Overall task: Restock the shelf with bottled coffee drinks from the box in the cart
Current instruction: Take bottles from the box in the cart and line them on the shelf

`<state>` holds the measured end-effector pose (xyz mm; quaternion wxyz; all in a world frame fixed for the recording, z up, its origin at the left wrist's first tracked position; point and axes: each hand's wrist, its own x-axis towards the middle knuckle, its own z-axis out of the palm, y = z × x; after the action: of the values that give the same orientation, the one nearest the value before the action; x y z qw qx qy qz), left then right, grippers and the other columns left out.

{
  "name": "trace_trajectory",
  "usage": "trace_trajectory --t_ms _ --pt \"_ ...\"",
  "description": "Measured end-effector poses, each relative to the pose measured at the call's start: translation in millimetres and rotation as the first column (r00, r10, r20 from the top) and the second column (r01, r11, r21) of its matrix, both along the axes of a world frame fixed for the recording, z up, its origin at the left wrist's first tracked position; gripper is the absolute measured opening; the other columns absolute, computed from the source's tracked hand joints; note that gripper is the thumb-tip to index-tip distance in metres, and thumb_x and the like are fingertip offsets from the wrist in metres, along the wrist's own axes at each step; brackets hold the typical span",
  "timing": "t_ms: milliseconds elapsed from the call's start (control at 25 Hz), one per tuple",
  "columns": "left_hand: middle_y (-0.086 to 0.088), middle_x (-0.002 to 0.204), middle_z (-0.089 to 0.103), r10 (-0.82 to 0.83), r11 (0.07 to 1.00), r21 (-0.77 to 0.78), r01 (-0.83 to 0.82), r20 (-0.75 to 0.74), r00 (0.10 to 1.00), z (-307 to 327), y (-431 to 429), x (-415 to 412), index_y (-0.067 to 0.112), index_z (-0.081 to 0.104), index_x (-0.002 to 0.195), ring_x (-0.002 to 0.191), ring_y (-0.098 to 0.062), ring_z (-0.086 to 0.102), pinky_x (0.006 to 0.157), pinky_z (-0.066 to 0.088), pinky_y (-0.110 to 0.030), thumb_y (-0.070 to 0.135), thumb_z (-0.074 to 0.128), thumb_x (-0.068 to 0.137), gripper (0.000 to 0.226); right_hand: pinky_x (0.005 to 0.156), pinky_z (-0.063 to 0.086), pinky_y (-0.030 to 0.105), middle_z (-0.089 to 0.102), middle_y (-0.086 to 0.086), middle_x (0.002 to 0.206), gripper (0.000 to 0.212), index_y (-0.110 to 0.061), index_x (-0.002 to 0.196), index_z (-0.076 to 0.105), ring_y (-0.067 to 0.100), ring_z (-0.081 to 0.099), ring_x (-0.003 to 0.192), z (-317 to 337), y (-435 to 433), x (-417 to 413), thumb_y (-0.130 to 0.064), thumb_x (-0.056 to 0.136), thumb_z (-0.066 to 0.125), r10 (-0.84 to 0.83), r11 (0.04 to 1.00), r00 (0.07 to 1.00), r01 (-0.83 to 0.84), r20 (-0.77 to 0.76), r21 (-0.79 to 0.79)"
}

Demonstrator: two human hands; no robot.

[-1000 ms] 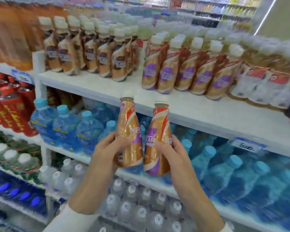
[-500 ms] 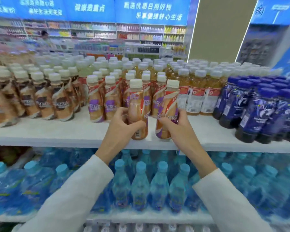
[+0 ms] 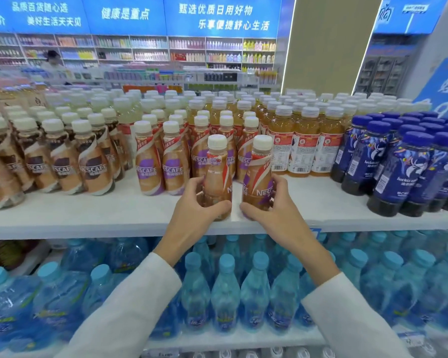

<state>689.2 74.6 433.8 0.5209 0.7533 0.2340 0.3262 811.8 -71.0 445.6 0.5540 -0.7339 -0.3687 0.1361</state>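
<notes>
My left hand (image 3: 195, 206) grips the lower part of a bottled coffee drink (image 3: 217, 171) with a white cap and tan-and-red label. My right hand (image 3: 272, 208) grips a second bottled coffee drink (image 3: 259, 174) of the same kind, with a purple patch on its label. Both bottles stand upright at the front of the white shelf (image 3: 114, 215), just in front of the rows of matching purple-label coffee bottles (image 3: 161, 161). The box and the cart are out of view.
Brown-label coffee bottles (image 3: 62, 161) fill the shelf to the left, amber tea bottles (image 3: 303, 140) and dark blue bottles (image 3: 409, 166) the right. Blue water bottles (image 3: 225, 295) pack the shelf below. A person (image 3: 52, 60) stands far back in the shop.
Both hands carried the two bottles up from below the shelf edge onto the shelf front. My view rose from the lower shelves to the shelf top.
</notes>
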Motion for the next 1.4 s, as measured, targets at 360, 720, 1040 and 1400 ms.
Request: trace_trajectory --t_ms 360,720,1040,1400 --pt "0.01 0.126 0.058 0.065 0.995 0.081 -0.062 -0.032 0.997 7.3 -0.5 -7.2 0.026 0.05 0.13 0.109 -0.01 0.062 0.081 0.051 -0.016 0.039 0.096 0.059 0.086 0.084 0.051 0.016 0.057 -0.021 0.117 0.068 -0.037 0.127 0.044 -0.006 0.056 0.104 -6.0 1.5 1.0 -0.028 0.075 0.087 -0.141 0.988 0.983 0.132 0.115 0.082" --pt "0.005 0.132 0.063 -0.155 0.987 -0.041 0.153 -0.071 0.985 5.3 27.7 -5.6 0.024 0.052 0.134 0.123 -0.013 0.059 0.107 0.05 -0.043 0.01 0.076 0.088 0.054 0.08 0.048 0.012 0.053 -0.028 0.116 0.065 -0.042 0.124 0.041 -0.007 0.056 0.106 -10.1 2.2 0.2 -0.029 0.078 0.085 -0.105 0.989 0.993 0.098 0.058 0.113" --pt "0.005 0.121 0.066 0.116 0.993 0.034 -0.117 0.013 0.993 1.3 -2.5 0.5 0.026 0.05 0.123 0.106 -0.01 0.066 0.089 0.056 -0.025 0.028 0.092 0.071 0.066 0.083 0.046 0.011 0.051 -0.034 0.111 0.063 -0.042 0.126 0.042 -0.011 0.054 0.103 -13.4 4.4 2.1 -0.027 0.081 0.083 -0.099 0.989 0.994 0.092 0.053 0.114" --pt "0.009 0.12 0.064 0.205 0.976 0.066 -0.208 0.06 0.977 -4.6 -3.4 1.6 0.025 0.051 0.126 0.106 -0.007 0.064 0.078 0.049 -0.007 0.027 0.087 0.078 0.06 0.092 0.056 0.031 0.058 -0.012 0.124 0.073 -0.032 0.127 0.046 0.004 0.06 0.108 -19.6 31.9 -2.6 -0.039 0.069 0.089 -0.225 0.967 0.964 0.203 0.144 0.152"
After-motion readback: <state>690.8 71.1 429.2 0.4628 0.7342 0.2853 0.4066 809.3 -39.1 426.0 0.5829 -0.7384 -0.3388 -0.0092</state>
